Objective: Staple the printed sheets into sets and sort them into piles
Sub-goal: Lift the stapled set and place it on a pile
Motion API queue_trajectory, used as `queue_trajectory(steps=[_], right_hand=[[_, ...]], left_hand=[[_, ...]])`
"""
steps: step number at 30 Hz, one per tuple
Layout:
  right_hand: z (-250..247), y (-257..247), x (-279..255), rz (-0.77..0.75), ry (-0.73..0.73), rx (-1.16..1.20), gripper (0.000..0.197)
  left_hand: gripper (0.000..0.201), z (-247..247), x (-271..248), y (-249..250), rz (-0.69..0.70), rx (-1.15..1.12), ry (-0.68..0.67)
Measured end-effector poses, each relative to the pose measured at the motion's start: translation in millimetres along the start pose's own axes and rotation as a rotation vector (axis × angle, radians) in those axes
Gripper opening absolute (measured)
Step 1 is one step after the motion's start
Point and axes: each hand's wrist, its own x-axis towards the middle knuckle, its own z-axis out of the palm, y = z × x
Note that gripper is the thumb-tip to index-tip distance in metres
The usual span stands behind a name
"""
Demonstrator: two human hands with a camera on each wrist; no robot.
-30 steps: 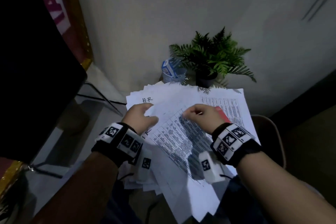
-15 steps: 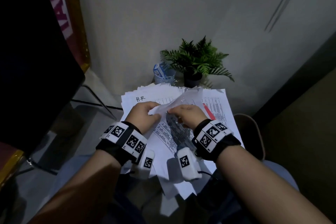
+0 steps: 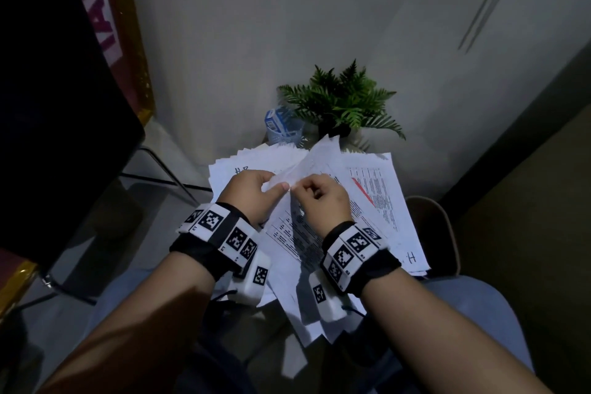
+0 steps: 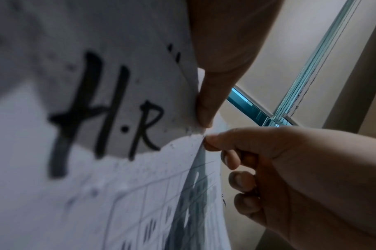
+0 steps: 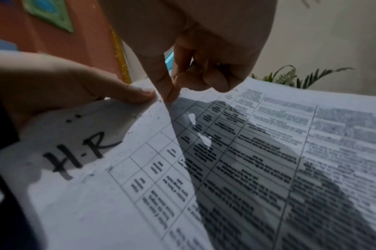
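Observation:
My left hand [image 3: 277, 188] pinches the top corner of a white sheet marked "H.R" [image 5: 76, 152] between thumb and finger. Right beside it, my right hand [image 3: 299, 186] pinches the corner of the printed table sheet [image 5: 268, 152] lying under it, and the two corners are parted. In the left wrist view the left hand's fingertips [image 4: 202, 116] meet the right hand [image 4: 257, 152] at the edge of the "H.R" sheet [image 4: 97, 118]. Both sheets rise from a loose spread of printed sheets [image 3: 380, 201] on a small table. I see no stapler.
A potted fern [image 3: 342, 102] and a blue mesh cup holding a small box [image 3: 283, 128] stand behind the papers against the wall. A black chair back [image 3: 48, 105] fills the left. A beige chair [image 3: 444, 233] is at the right, beside my knee.
My hands have drawn together and lifted the sheets' top corner off the pile. The right hand, which lay on the table sheet, now pinches its corner next to the left.

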Motion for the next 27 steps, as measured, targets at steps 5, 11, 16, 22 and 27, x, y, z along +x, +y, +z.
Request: queue_trajectory(steps=[5, 11, 16, 22, 27], right_hand=[[-10, -4, 7, 0.067, 0.018, 0.118, 0.015], [-65, 13, 47, 0.129, 0.167, 0.021, 0.013], [-147, 53, 102, 0.287, 0.389, -0.212, 0.024], [-216, 81, 140, 0.353, 0.435, -0.532, 0.015], [-197, 65, 132, 0.269, 0.294, -0.454, 0.028]], left_hand=[[0.023, 1, 2, -3, 0.011, -0.006, 0.054], [0.012, -6, 10, -6, 0.006, 0.012, 0.073], [0.006, -4, 15, -6, -0.004, 0.008, 0.072], [0.008, 0, 16, -5, -0.011, -0.051, 0.090], [0.007, -2, 19, -6, -0.020, -0.137, 0.086]])
